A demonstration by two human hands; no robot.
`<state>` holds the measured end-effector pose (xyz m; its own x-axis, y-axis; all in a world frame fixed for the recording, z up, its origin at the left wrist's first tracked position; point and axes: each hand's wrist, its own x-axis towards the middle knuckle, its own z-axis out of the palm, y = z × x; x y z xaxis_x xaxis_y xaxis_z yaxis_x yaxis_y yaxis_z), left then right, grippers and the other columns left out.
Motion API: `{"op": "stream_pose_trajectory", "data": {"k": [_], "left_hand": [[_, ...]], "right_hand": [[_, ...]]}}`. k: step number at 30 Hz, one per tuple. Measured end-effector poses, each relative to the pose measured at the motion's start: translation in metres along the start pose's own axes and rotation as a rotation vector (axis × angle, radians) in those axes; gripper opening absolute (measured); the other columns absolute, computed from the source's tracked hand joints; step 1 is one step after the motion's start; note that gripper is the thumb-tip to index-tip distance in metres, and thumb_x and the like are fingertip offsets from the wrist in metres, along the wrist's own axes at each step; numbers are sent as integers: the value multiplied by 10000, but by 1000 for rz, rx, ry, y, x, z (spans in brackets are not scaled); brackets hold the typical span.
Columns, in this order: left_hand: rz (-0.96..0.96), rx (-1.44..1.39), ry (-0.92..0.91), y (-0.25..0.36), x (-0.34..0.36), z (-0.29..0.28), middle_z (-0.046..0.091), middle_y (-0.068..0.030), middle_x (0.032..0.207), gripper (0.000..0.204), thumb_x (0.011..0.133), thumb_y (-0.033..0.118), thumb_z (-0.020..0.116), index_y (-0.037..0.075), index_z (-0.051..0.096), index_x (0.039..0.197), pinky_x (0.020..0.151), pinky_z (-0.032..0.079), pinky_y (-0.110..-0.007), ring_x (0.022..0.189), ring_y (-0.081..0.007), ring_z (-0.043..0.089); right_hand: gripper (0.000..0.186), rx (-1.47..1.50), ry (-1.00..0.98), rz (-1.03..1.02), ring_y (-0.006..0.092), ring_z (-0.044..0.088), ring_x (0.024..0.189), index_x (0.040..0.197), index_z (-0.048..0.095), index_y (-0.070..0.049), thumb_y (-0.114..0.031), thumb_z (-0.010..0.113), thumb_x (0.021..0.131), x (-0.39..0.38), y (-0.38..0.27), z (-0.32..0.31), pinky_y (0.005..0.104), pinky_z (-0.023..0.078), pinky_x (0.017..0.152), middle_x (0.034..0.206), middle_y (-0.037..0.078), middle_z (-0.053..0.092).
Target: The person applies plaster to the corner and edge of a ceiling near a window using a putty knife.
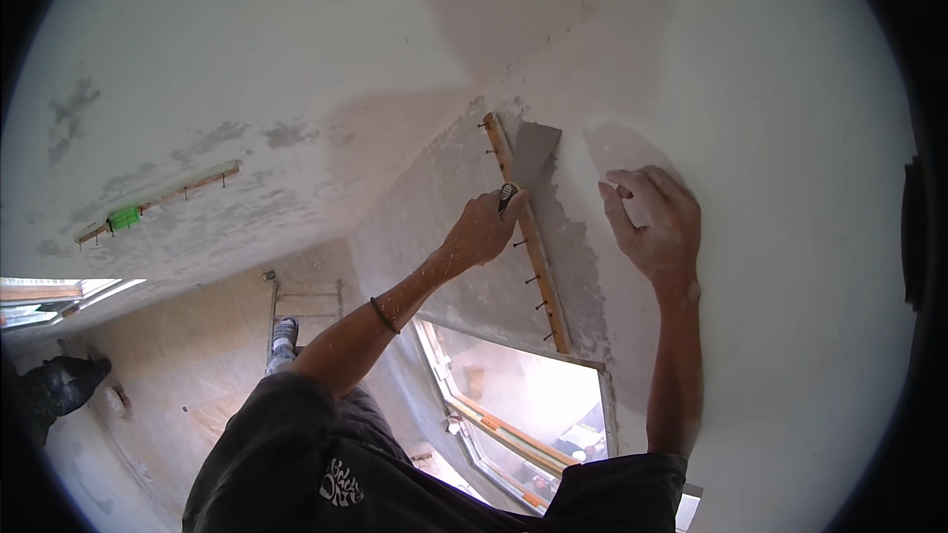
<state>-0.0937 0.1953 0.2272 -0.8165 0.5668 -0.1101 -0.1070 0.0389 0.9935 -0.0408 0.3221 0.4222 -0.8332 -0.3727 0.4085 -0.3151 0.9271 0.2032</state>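
Note:
A grey-bladed putty knife (536, 146) rests against the plastered wall at the upper centre, its dark handle in my left hand (481, 227). Right beside it a narrow wooden batten (541, 286), studded with several nails or screws, runs down the rough grey plaster toward the window. To the right of the blade, my right hand (657, 227) is at the smooth white wall (790, 237), fingers curled but apart, with nothing clearly in them.
A second batten (188, 188) with a green piece (123, 218) is on the upper left surface. Below are a window (528, 395), a ladder (306, 296) with a shoe (284, 336) by it, another window (59, 296) and a dark shape (64, 385) I cannot make out.

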Motion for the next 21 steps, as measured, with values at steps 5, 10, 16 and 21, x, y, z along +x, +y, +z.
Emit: {"op": "stream_pose_trajectory", "data": {"k": [5, 10, 16, 21], "left_hand": [[-10, 58, 1, -4, -15, 12, 548, -169, 613, 534, 1011, 441, 434, -47, 577, 848, 605, 453, -409, 580, -219, 537], [-37, -3, 14, 12, -2, 3, 548, -152, 602, 537, 1015, 425, 430, -56, 567, 819, 586, 453, -394, 570, -205, 547], [-12, 13, 24, 13, -3, 2, 530, -135, 593, 539, 1013, 424, 435, -57, 556, 801, 572, 440, -391, 562, -194, 530], [-65, -21, 80, 15, -1, 3, 532, -171, 604, 574, 1005, 453, 434, -72, 562, 811, 614, 453, -419, 596, -235, 566]], "right_hand": [[127, -24, 5, -17, 168, 597, 630, 830, 669, -80, -113, 763, 751, -2, 3, 0, 307, 483, 577, 705, 13, 620], [126, 15, -9, -12, 184, 605, 636, 860, 667, -53, -59, 746, 762, 2, -3, -1, 307, 470, 574, 711, 48, 632], [133, 31, -4, -13, 184, 594, 621, 852, 658, -55, -64, 750, 756, -1, 0, -1, 307, 462, 564, 701, 44, 626], [130, -13, 0, -41, 159, 612, 631, 819, 657, -69, -117, 758, 754, 4, -1, -2, 297, 483, 575, 704, 24, 623]]}}
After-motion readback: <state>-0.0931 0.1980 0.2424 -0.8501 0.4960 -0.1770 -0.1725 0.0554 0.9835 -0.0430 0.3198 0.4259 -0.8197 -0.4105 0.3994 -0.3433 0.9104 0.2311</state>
